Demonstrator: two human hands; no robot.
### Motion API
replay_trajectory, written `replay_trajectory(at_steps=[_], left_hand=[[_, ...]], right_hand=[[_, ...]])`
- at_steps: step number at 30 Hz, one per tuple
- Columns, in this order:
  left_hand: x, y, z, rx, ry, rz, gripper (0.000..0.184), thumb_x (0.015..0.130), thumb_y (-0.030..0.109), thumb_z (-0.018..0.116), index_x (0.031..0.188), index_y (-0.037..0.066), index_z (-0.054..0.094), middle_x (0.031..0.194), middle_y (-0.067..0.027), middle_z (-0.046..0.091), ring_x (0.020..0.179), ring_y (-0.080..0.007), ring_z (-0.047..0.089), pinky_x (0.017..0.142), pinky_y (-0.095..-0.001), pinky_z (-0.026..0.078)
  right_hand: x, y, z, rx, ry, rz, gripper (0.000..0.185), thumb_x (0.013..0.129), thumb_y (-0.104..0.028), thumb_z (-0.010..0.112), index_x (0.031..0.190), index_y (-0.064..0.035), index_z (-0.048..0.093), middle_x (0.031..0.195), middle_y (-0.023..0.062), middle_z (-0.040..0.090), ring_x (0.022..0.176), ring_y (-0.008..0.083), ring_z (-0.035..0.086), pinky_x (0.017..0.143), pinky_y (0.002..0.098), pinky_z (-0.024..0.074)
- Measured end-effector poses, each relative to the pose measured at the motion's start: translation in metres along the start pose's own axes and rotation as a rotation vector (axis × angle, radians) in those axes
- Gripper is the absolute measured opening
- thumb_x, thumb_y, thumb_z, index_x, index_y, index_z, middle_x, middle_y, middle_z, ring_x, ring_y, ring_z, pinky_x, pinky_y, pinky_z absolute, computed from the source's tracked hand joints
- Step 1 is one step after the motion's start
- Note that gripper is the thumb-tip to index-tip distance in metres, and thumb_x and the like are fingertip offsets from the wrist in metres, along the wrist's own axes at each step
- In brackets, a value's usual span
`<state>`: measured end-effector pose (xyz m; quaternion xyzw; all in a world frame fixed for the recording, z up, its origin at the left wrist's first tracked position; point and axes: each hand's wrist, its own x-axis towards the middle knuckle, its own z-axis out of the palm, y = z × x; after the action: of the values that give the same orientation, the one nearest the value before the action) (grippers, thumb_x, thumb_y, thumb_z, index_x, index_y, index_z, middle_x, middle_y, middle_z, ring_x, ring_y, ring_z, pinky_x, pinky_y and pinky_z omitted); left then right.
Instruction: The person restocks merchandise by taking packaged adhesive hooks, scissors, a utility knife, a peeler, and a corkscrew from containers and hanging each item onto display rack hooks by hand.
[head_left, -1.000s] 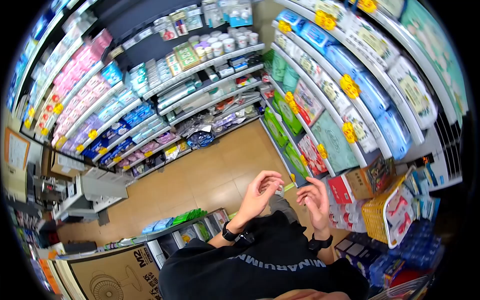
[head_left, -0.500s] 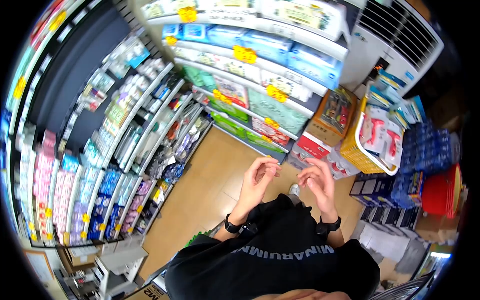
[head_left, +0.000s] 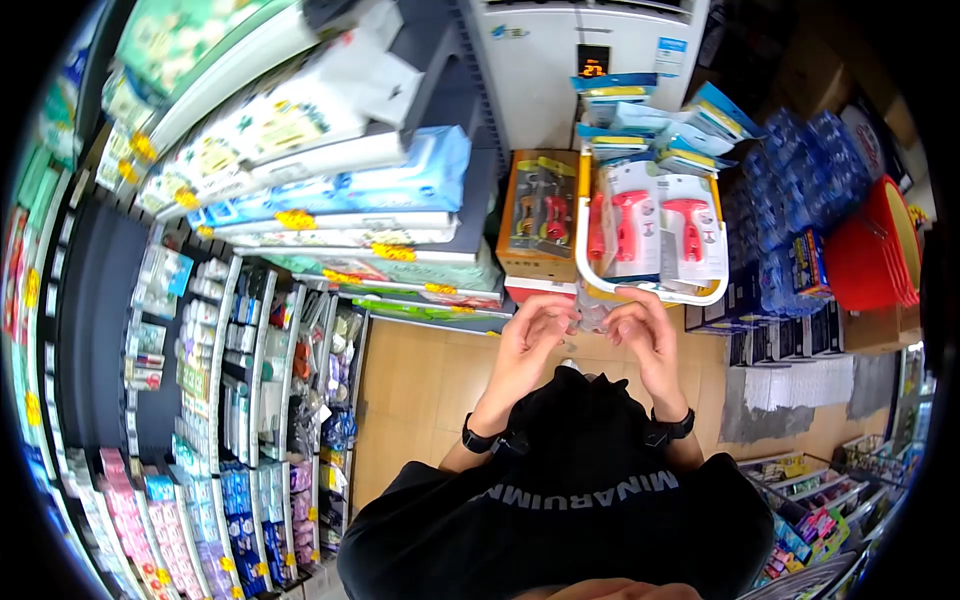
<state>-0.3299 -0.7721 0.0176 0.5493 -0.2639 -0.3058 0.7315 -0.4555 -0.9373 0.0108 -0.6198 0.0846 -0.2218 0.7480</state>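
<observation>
My left hand (head_left: pixel 533 338) is raised in front of my chest, its fingers loosely curved and apart, with nothing visible in it. Level with it on the right, my right hand (head_left: pixel 645 333) has its fingers bent and spread, also holding nothing. A gap separates the two hands. Just beyond them stands a yellow and white basket (head_left: pixel 655 292) with packaged red-handled items (head_left: pixel 688 228) and blue-topped packets (head_left: pixel 640 120). Left of the basket, a cardboard box (head_left: pixel 538 268) carries packaged goods.
Shelves of tissue packs (head_left: pixel 390 185) run along the upper left, with more stocked shelves (head_left: pixel 228 400) below. Red buckets (head_left: pixel 868 265) and wrapped blue bottles (head_left: pixel 810 165) stand at the right. A white appliance (head_left: pixel 535 75) is behind the basket.
The view has turned to the right, bringing the basket and box directly ahead of my hands. Both hands stay raised and apart, with the same loosely bent fingers.
</observation>
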Motion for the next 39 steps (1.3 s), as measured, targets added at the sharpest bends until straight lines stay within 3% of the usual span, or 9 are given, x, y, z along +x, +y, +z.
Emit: replay_trajectory(at_steps=[3, 7, 8, 11, 16, 23, 25, 28, 39], left_hand=[[0.03, -0.01, 0.026, 0.038, -0.079, -0.035, 0.025, 0.1, 0.018, 0.059, 0.123, 0.005, 0.058, 0.112, -0.0066, 0.069, 0.098, -0.0131, 0.064, 0.08, -0.0261, 0.046], [0.065, -0.025, 0.058, 0.115, -0.193, -0.072, 0.028, 0.101, 0.012, 0.056, 0.128, 0.004, 0.055, 0.12, -0.0088, 0.066, 0.107, -0.0164, 0.064, 0.092, -0.0301, 0.047], [0.072, -0.03, 0.064, 0.092, -0.244, -0.085, 0.034, 0.101, 0.01, 0.056, 0.134, 0.004, 0.051, 0.129, -0.0103, 0.063, 0.117, -0.0193, 0.061, 0.099, -0.032, 0.046], [0.085, -0.046, 0.081, 0.091, -0.293, -0.094, 0.038, 0.101, 0.009, 0.056, 0.139, 0.005, 0.049, 0.136, -0.0109, 0.058, 0.124, -0.021, 0.058, 0.099, -0.0323, 0.046], [0.102, -0.058, 0.097, 0.139, -0.37, -0.14, 0.046, 0.103, 0.013, 0.055, 0.146, 0.004, 0.043, 0.149, -0.0114, 0.048, 0.138, -0.026, 0.047, 0.108, -0.0349, 0.041], [0.114, -0.061, 0.109, 0.223, -0.388, -0.184, 0.048, 0.103, 0.016, 0.056, 0.147, 0.004, 0.042, 0.15, -0.0123, 0.047, 0.138, -0.0265, 0.046, 0.107, -0.0367, 0.043], [0.116, -0.064, 0.111, 0.24, -0.408, -0.186, 0.049, 0.102, 0.018, 0.057, 0.147, 0.004, 0.042, 0.149, -0.0128, 0.048, 0.137, -0.0265, 0.047, 0.106, -0.0373, 0.044], [0.118, -0.067, 0.111, 0.302, -0.427, -0.146, 0.051, 0.103, 0.026, 0.057, 0.146, 0.003, 0.041, 0.147, -0.0145, 0.049, 0.134, -0.0278, 0.05, 0.106, -0.0378, 0.044], [0.118, -0.064, 0.11, 0.305, -0.404, -0.157, 0.048, 0.102, 0.021, 0.058, 0.144, 0.003, 0.043, 0.145, -0.0135, 0.051, 0.132, -0.0264, 0.052, 0.105, -0.0373, 0.045]], right_hand=[[0.005, 0.0, -0.038, -0.014, 0.097, -0.051, 0.038, 0.099, -0.01, 0.056, 0.134, 0.0002, 0.049, 0.104, 0.0095, 0.066, 0.086, 0.0116, 0.06, 0.078, 0.0263, 0.0465], [0.009, -0.001, -0.082, -0.082, 0.257, -0.132, 0.035, 0.098, -0.008, 0.055, 0.132, 0.0002, 0.051, 0.104, 0.0073, 0.066, 0.087, 0.0109, 0.058, 0.077, 0.025, 0.0461], [0.009, 0.001, -0.094, -0.124, 0.339, -0.154, 0.033, 0.098, -0.006, 0.055, 0.13, 0.0001, 0.053, 0.104, 0.0071, 0.066, 0.087, 0.0108, 0.058, 0.077, 0.0246, 0.046], [0.01, 0.002, -0.128, -0.154, 0.537, -0.142, 0.028, 0.097, -0.003, 0.053, 0.125, -0.0005, 0.057, 0.104, 0.0066, 0.066, 0.087, 0.0106, 0.059, 0.077, 0.0234, 0.0458], [0.011, 0.013, -0.173, -0.295, 0.66, -0.108, 0.032, 0.096, -0.003, 0.057, 0.128, 0.0002, 0.056, 0.104, 0.0057, 0.065, 0.088, 0.0103, 0.059, 0.079, 0.0235, 0.0466], [0.023, 0.025, -0.181, -0.299, 0.669, -0.063, 0.031, 0.095, -0.003, 0.06, 0.126, 0.0018, 0.058, 0.103, 0.0059, 0.065, 0.09, 0.0104, 0.06, 0.082, 0.0243, 0.0482], [0.025, 0.031, -0.188, -0.382, 0.623, 0.066, 0.028, 0.095, -0.002, 0.06, 0.123, 0.0031, 0.06, 0.097, 0.0074, 0.068, 0.083, 0.01, 0.062, 0.077, 0.0242, 0.0498], [0.03, 0.032, -0.19, -0.361, 0.623, 0.072, 0.026, 0.095, -0.002, 0.061, 0.121, 0.0045, 0.061, 0.09, 0.0087, 0.07, 0.076, 0.0096, 0.062, 0.071, 0.024, 0.0505], [0.027, 0.024, -0.189, -0.232, 0.626, -0.004, 0.026, 0.097, -0.004, 0.059, 0.122, 0.0049, 0.061, 0.095, 0.0077, 0.072, 0.08, 0.0087, 0.064, 0.072, 0.0233, 0.0515]])
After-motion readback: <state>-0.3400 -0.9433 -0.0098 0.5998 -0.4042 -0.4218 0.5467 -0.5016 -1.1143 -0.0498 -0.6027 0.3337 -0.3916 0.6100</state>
